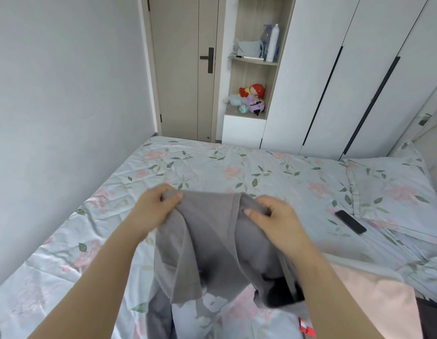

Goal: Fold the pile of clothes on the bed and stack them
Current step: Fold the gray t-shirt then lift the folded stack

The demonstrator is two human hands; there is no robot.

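Here, your hands lift a grey garment [212, 241] over the bed [273, 172].
Left hand [154, 206] and right hand [276, 218] each pinch its top edge; next, probably spread it flat for folding.

Plain grey over pale florals.
The grey garment [212, 241] is plain; the bed sheet [237, 165] and pillow [396, 192] are pale blue with pink blossoms and green leaves; the phone [350, 221] is black, the cloth [374, 297] pink, the wardrobe [334, 69] white.
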